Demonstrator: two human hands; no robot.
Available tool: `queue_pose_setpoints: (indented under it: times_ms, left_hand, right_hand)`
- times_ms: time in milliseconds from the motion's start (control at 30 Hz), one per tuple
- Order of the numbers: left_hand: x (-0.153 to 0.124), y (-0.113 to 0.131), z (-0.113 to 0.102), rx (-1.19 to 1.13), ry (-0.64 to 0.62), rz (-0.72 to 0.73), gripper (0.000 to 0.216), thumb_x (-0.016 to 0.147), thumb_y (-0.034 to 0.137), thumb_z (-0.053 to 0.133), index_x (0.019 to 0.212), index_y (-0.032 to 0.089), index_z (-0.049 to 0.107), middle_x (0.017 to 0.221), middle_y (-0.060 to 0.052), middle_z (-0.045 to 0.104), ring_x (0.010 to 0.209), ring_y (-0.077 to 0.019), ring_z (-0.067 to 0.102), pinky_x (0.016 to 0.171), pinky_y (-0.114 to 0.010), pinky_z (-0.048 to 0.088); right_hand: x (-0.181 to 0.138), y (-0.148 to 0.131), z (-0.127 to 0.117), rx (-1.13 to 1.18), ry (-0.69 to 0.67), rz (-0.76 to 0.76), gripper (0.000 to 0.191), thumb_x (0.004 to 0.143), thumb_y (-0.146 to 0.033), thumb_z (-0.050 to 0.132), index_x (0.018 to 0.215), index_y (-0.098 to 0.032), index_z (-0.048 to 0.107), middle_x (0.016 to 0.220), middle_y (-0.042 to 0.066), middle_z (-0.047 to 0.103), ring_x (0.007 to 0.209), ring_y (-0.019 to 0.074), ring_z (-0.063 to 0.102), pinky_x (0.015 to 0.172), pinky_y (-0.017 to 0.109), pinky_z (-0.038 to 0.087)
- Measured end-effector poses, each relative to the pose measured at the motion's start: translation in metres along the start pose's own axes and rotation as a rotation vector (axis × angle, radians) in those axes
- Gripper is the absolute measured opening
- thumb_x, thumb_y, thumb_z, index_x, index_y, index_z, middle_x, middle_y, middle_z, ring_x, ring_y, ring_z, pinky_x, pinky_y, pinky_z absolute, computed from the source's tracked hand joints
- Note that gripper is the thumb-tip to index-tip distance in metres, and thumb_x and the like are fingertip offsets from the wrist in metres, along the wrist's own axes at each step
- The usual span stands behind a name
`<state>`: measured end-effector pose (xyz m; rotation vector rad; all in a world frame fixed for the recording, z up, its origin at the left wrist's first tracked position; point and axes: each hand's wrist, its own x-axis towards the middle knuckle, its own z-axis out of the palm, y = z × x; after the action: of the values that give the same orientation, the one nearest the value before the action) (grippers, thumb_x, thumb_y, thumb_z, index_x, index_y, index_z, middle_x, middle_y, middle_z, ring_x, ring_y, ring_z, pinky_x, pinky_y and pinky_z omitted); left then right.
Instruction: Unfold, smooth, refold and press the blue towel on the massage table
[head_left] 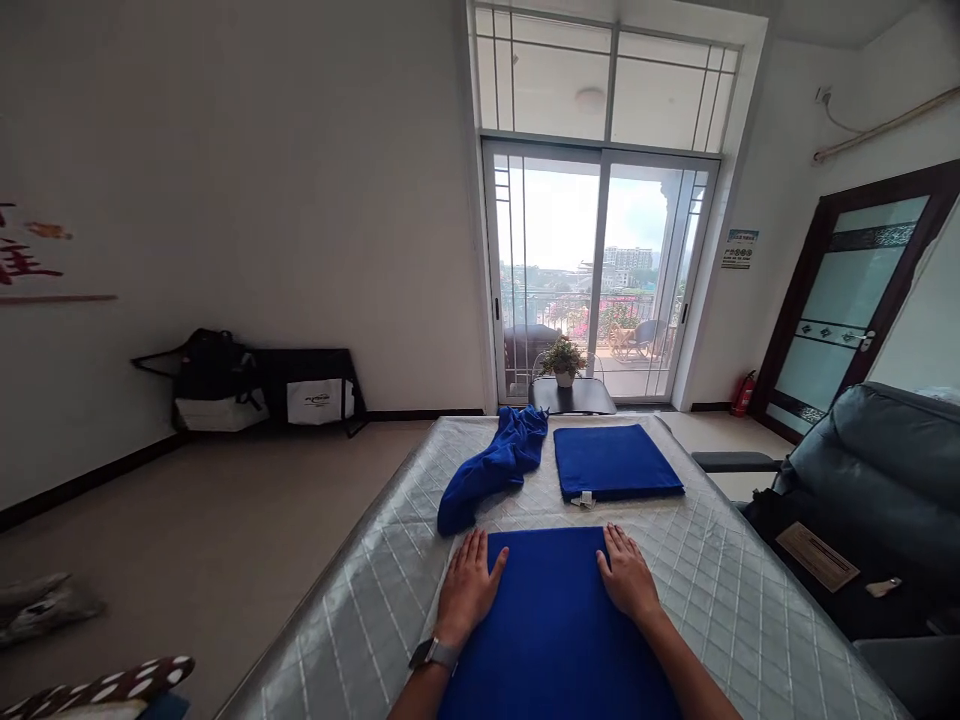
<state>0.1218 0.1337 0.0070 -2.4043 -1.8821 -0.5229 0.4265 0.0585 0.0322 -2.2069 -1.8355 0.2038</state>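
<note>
A flat blue cloth (551, 630) lies spread on the quilted mattress-like surface (360, 610), running toward me out of the bottom of the view. My left hand (471, 578) rests flat on its left edge near the far corner, fingers stretched out; a watch is on that wrist. On the opposite edge, my right hand (628, 572) lies flat with its fingers pointing away from me. Beyond them sits a folded blue cloth (619, 462) with a small white tag at its near edge. To its left is a crumpled blue cloth (495, 468).
A dark armchair (877, 480) stands close on the right, with a piece of cardboard (817, 556) on it. Past the far edge, a potted plant (564, 362) stands on a chair (574, 398) before the glass doors. Bags (214, 385) lie by the left wall.
</note>
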Motion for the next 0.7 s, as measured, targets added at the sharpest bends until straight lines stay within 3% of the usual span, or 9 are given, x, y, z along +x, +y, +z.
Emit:
queue_pose_setpoints:
  times_ms: [467, 700]
  left_hand:
    - [-0.001, 0.004, -0.003, -0.037, 0.017, -0.018, 0.082, 0.099, 0.062, 0.021, 0.149, 0.002, 0.041, 0.157, -0.022, 0.043, 0.148, -0.0307, 0.037, 0.121, -0.047, 0.029]
    - [-0.001, 0.003, -0.001, -0.040, 0.024, -0.020, 0.082, 0.098, 0.062, 0.021, 0.150, 0.002, 0.041, 0.158, -0.021, 0.042, 0.148, -0.0301, 0.037, 0.121, -0.045, 0.028]
  right_hand:
    - [-0.004, -0.008, -0.010, -0.099, -0.036, -0.002, 0.065, 0.100, -0.039, 0.025, 0.159, -0.012, 0.027, 0.165, 0.005, 0.025, 0.153, 0.0169, 0.018, 0.123, 0.033, 0.012]
    - [-0.015, -0.004, -0.013, -0.148, 0.008, 0.044, 0.064, 0.100, -0.039, 0.026, 0.158, -0.013, 0.031, 0.164, 0.007, 0.028, 0.154, 0.0231, 0.017, 0.124, 0.043, 0.010]
